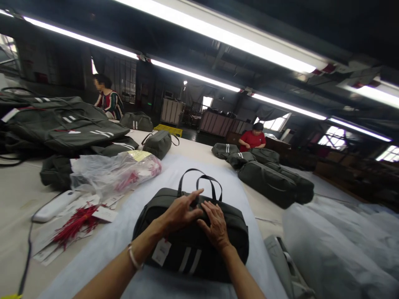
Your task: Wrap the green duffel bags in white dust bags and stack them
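Observation:
A dark green duffel bag (230, 245) with two white stripes lies before me, its two thin handles (187, 176) standing up in loops. A white paper tag (161, 251) hangs on its front by a red string. My left hand (181, 214) rests at the bag's top middle, index finger stretched out and thumb apart from it. Beside it, my right hand (215, 224) lies on the bag's top with fingers extended and thumb apart. Both hands look open; what lies beneath them is hidden.
Dark bags (62, 120) are heaped at left, beside a plastic bag (118, 172) and tags with red strings (76, 226). More bags (268, 182) lie at right near translucent plastic sheeting (339, 245). Two people, one in red (253, 139), are farther back. White sheeting (124, 232) covers the table's middle.

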`<action>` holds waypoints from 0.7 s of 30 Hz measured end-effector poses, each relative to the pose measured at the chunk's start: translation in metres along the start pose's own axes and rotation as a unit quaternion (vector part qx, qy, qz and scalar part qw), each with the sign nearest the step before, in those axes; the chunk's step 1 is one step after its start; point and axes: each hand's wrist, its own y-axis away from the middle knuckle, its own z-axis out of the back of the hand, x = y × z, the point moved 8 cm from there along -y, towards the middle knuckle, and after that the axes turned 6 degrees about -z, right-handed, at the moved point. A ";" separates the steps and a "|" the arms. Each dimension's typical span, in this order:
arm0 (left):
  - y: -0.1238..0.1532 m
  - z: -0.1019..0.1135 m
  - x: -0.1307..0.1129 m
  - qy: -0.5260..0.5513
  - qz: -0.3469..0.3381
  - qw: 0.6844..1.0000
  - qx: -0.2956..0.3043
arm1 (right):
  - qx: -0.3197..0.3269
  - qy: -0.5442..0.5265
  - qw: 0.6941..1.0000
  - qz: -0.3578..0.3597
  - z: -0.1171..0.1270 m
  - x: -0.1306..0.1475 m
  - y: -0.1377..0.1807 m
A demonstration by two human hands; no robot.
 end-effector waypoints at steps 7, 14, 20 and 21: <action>0.097 -0.060 0.004 -0.087 -0.056 0.987 0.123 | 0.002 -0.059 0.998 -0.037 0.015 -0.004 0.000; 0.091 -0.071 0.042 -0.066 -0.017 0.993 0.097 | -0.010 -0.156 0.982 -0.103 0.067 0.026 0.044; 0.093 -0.090 0.027 -0.182 -0.061 0.972 0.135 | -0.041 -0.040 0.984 -0.171 0.084 0.044 0.033; 0.095 -0.094 0.027 -0.203 -0.071 0.966 0.142 | -0.053 -0.037 0.981 -0.184 0.087 0.038 0.022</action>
